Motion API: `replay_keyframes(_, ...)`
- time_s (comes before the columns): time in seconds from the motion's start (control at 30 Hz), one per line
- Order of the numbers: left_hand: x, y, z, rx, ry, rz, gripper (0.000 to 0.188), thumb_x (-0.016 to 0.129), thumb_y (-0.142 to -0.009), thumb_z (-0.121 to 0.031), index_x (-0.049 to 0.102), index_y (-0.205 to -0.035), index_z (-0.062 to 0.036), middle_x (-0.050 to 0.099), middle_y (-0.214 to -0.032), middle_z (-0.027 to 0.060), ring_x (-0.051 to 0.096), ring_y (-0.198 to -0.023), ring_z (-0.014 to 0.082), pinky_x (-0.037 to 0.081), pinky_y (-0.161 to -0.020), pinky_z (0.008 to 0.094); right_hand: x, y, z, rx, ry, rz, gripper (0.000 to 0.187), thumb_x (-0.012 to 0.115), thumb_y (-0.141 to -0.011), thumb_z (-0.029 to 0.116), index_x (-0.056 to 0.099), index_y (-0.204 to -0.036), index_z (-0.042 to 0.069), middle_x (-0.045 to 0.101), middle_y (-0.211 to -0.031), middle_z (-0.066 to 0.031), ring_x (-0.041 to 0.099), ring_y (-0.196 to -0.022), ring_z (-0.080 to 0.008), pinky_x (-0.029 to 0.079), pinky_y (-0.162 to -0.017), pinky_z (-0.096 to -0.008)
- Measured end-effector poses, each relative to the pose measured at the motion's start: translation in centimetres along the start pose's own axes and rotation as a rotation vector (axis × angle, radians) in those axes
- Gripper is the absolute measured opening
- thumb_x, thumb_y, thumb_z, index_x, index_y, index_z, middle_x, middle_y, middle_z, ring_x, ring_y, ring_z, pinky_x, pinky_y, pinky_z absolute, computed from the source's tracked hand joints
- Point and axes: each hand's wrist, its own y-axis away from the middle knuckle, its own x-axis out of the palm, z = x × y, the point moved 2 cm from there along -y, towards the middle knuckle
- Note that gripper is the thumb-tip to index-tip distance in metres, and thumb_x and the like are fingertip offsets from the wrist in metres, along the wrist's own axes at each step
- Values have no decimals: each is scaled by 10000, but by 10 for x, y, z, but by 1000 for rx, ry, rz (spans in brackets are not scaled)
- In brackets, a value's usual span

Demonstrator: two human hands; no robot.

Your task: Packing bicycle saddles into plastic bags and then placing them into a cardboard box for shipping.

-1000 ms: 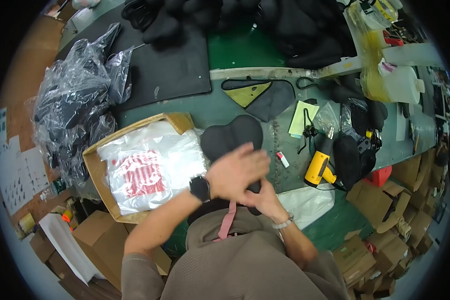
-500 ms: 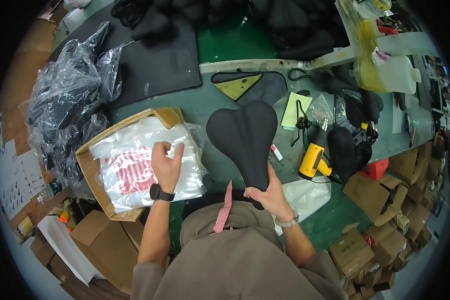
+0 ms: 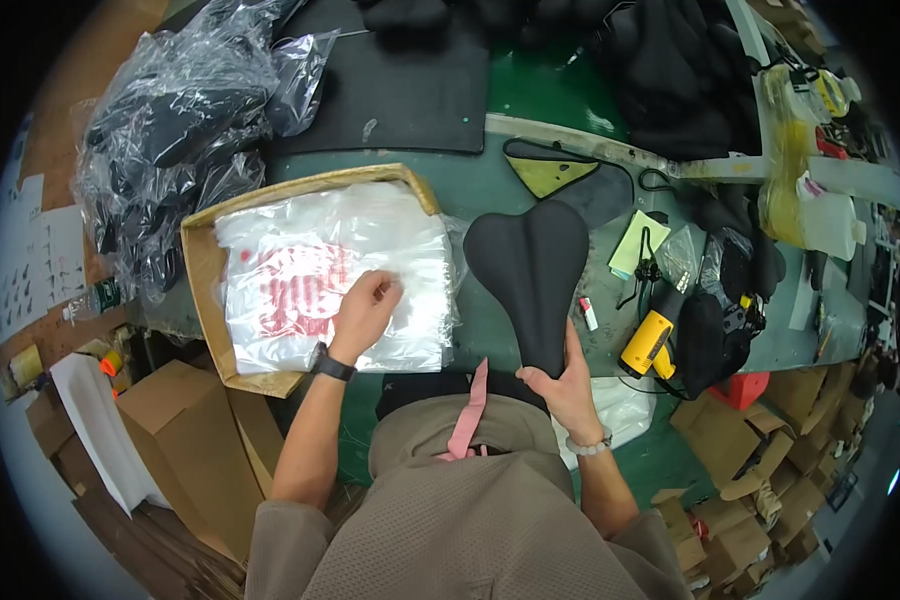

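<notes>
A black bicycle saddle (image 3: 532, 275) lies on the green table, wide end away from me. My right hand (image 3: 562, 385) grips its narrow nose near the table's front edge. My left hand (image 3: 368, 310), with a black watch on the wrist, pinches the top sheet of a stack of clear plastic bags (image 3: 320, 275) with red print. The bags fill a shallow cardboard box (image 3: 202, 275) to the left of the saddle.
A heap of bagged black saddles (image 3: 175, 140) lies at the far left and a black foam mat (image 3: 400, 90) behind the box. A yellow power tool (image 3: 646, 342), a yellow-green pad (image 3: 638, 243), a yellow-lined saddle base (image 3: 550, 172) and black parts sit right. Cardboard boxes (image 3: 170, 430) stand below.
My left hand left the saddle, moved left to the box and now pinches the bags. The saddle, earlier covered by both hands, lies uncovered with only my right hand on its nose.
</notes>
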Motion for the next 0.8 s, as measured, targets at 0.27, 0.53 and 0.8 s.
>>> replay_keyframes(0.27,13,4,-8,197,-241,-27,217,597,-937,-216,675,-975,-17,663,-904,183,642,-837,337,495,-755,413,28,12,28,259,-286,-24,724,622,-826,9,299,-1474,15,605,-1116,-136,634,-753,-171,526,-672,-294)
replay_keyframes(0.53,3,9,14,-35,90,163,261,532,-985,-160,648,-1055,63,673,-835,116,640,-763,184,503,-716,312,52,27,15,-231,350,73,910,728,-778,78,208,-1518,-14,585,-1286,-244,652,-1080,-340,510,-918,-390)
replay_keyframes(0.8,-40,12,25,-297,912,-262,206,477,-1011,-166,613,-983,-14,638,-832,32,581,-736,111,457,-680,268,90,-14,-2,-208,835,260,919,730,-747,131,242,-1524,79,642,-1017,-254,645,-828,-445,530,-715,-498)
